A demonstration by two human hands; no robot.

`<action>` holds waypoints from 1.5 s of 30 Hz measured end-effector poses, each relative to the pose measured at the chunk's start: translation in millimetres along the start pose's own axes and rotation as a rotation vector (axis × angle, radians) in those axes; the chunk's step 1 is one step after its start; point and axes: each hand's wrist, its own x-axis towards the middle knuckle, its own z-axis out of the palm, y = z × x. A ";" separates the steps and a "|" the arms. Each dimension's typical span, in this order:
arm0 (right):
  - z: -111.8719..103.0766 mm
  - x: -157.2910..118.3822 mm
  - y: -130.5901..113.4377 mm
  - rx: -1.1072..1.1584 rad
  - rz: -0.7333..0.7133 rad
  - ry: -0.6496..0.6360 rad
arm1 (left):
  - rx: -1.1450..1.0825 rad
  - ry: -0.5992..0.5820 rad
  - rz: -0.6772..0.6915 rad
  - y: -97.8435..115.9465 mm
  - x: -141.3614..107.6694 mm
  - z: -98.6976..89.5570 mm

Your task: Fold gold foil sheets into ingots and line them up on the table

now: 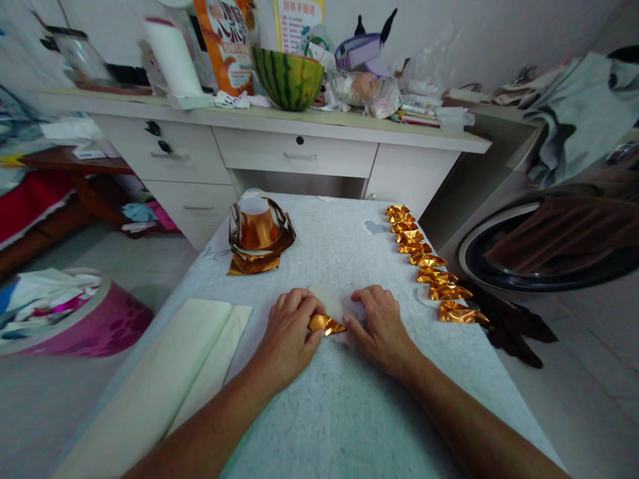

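Note:
My left hand (pixel 294 331) is closed around the left end of a folded piece of gold foil paper (pixel 325 324), which lies low over the table with its pointed end to the right. Beside that point is my right hand (pixel 380 327), fingers apart, its thumb close to the tip; whether they touch I cannot tell. A pale round patch (pixel 327 298) shows on the table just behind the foil. Along the right edge runs a row of several similar folded gold foil pieces (pixel 428 259). Curled gold foil sheets (pixel 259 233) stand at the far left of the table.
Folded cream paper (pixel 164 372) lies along the left of the cloth-covered table (pixel 344 419). A pink bin (pixel 114 316) stands on the floor to the left. Behind is a counter holding a halved watermelon (pixel 288 78); a front-loading washing machine (pixel 524 246) is at right.

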 end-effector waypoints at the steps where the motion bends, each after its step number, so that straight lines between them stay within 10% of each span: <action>1: 0.8 0.4 -0.4 -0.022 -0.007 -0.002 | 0.027 0.037 -0.019 -0.7 -0.2 0.7; 23: 2.8 -0.4 -7.8 0.249 0.016 -0.035 | -0.212 0.098 -0.073 3.3 1.7 -5.2; 36: 5.3 7.7 2.8 1.191 0.092 0.011 | -0.792 0.092 -0.204 1.5 3.3 -8.3; 45: 2.2 10.5 10.7 1.073 0.168 0.074 | -0.621 -0.013 -0.270 -4.2 3.5 -9.4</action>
